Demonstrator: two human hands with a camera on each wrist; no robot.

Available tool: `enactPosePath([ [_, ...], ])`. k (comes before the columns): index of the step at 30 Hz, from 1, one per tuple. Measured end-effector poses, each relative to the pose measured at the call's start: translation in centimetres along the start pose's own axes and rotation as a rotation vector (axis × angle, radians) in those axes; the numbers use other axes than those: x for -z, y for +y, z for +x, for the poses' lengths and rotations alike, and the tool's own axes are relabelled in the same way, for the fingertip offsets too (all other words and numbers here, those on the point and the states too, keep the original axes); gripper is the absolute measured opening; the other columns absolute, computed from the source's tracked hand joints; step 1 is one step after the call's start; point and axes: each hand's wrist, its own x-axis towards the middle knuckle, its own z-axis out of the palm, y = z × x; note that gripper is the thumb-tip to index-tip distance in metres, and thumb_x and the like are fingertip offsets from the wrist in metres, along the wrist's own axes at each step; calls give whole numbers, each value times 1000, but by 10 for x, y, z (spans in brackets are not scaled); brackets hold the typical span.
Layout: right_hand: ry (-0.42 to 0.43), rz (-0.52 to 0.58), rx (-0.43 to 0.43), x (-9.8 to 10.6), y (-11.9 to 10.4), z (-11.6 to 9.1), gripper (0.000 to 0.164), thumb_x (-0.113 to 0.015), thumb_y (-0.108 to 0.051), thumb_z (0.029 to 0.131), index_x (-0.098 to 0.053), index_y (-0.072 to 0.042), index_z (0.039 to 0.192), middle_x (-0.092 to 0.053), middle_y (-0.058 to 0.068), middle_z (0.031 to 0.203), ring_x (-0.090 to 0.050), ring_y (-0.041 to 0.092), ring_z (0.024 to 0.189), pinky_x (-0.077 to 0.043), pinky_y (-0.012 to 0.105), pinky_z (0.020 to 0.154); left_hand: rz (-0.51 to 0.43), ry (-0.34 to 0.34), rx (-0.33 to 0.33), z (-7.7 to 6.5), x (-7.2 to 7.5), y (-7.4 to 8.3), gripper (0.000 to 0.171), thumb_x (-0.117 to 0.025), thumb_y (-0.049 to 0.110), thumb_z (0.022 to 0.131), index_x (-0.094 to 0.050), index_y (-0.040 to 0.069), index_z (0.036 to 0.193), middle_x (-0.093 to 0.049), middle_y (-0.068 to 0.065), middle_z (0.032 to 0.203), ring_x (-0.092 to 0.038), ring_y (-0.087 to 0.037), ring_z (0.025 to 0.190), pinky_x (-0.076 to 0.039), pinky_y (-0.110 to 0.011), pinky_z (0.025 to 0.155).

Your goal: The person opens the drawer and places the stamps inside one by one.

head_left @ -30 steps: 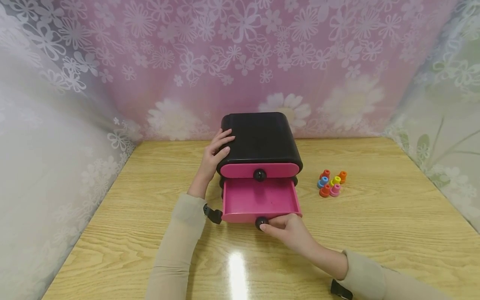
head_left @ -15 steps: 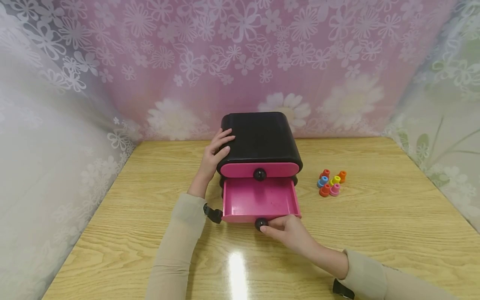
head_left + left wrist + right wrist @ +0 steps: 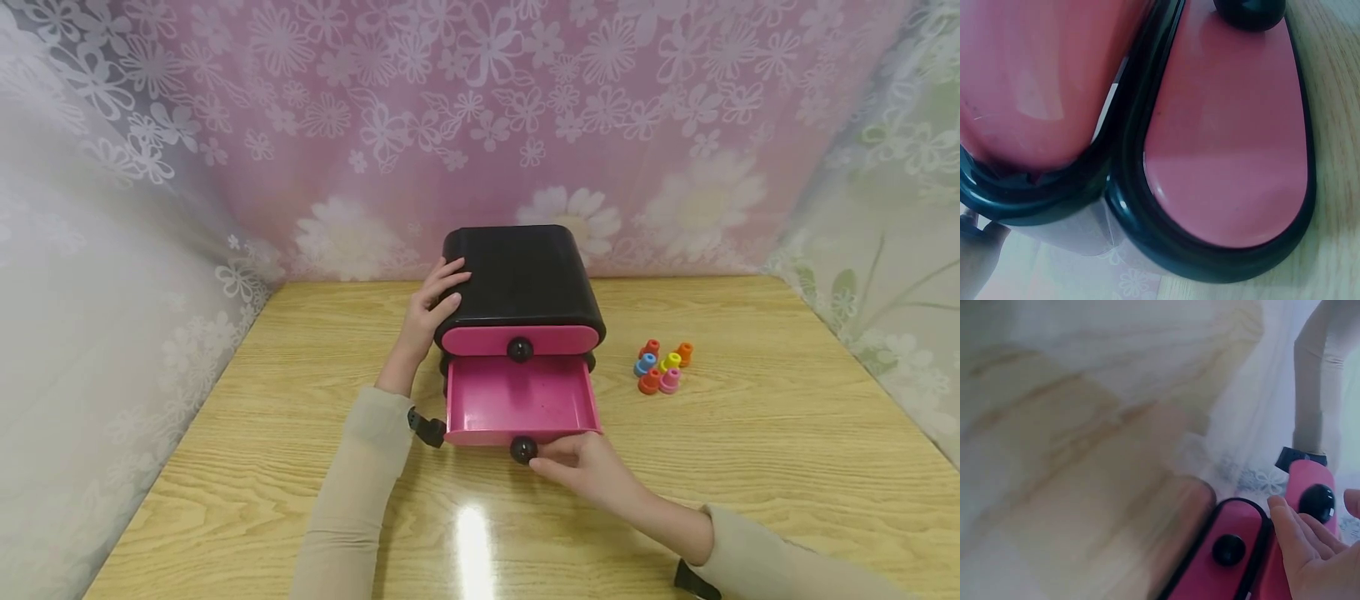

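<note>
My left hand (image 3: 435,307) rests on the left side and top edge of a black chest with pink drawers (image 3: 525,275). Below the shut top drawer front (image 3: 480,341), a pink drawer (image 3: 517,400) stands pulled out, with nothing seen inside. Beside its round black knob (image 3: 523,450) is my right hand (image 3: 592,471), thumb and fingers spread near the knob's right side. The right wrist view shows this knob (image 3: 1317,503) beyond the parted fingers (image 3: 1294,534). In the left wrist view, a lower drawer front (image 3: 1229,137) sits shut, and part of my left hand (image 3: 980,259) shows.
Several small coloured plastic pegs (image 3: 660,367) in red, blue, yellow, orange and pink stand grouped to the right of the chest. The wooden table (image 3: 300,375) meets a flowered curtain (image 3: 487,142) behind and at the sides.
My right hand has loosened from the knob and shifted slightly right. The pulled-out drawer and my left hand look unmoved.
</note>
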Motion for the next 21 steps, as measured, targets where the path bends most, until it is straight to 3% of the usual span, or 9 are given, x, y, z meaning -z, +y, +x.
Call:
enactPosePath([
  [8,45,-35,30,14,-9,-11,27,-65,-26,79,-68,-3,93,-66,3,89,-62,12,81,-49,21,67,3,-2,8,1,1,-1,36,-42,-7,83,-46,-18,117,-31,-29,133,-6,-37,131,-11,-42,104],
  [21,209,-47,35,36,-22,-17,24,-68,-16,77,-67,1,93,-65,7,89,-63,13,75,-50,22,64,-12,-3,-6,1,3,-10,35,-43,-8,83,-47,-17,117,-33,-26,134,-6,-36,131,-11,-41,104],
])
